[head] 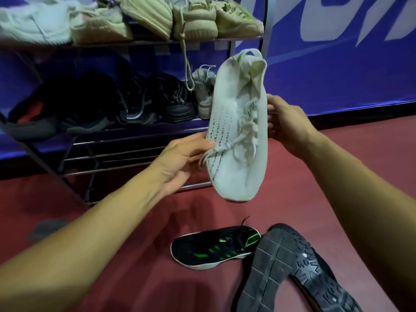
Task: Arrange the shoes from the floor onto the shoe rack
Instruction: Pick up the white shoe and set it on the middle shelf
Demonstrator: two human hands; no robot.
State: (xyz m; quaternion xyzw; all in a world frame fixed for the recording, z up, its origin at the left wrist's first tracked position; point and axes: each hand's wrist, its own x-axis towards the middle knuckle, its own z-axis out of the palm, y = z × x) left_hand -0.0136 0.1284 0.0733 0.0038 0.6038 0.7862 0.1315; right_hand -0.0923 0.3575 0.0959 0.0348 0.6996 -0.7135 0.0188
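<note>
Floor (135,255): two shoes are not yet racked. A dark shoe (292,266) lies sole-up nearest the camera. A black shoe (216,248) with green stripes lies just beyond it, close beside it.
Item in hand: the white shoe (238,140) is held in the air, toe down and heel up, in front of the right end of the rack.
Left hand (180,158): grips the shoe's side, with the thumb on the knit upper.
Right hand (286,122): fingers are curled round the opposite edge, near the laces.
Shoe rack (135,143): bare rails show on the lower tier. The middle shelf is packed with dark pairs (135,102) and has a grey shoe (203,95) at its right end. Beige shoes (193,21) fill the top shelf.
Hazard 1: a long lace (188,64) hangs from the top shelf just beside the held shoe. Snagging it could drag a beige shoe off.
Hazard 2: the white shoe's own laces hang loose and may catch on a rail.
Hazard 3: forcing the shoe into the crowded middle shelf would probably dislodge the grey shoe. The lower rails look the safer spot.
Hazard 4: the shoes on the floor sit underfoot, so there is a trip risk.
</note>
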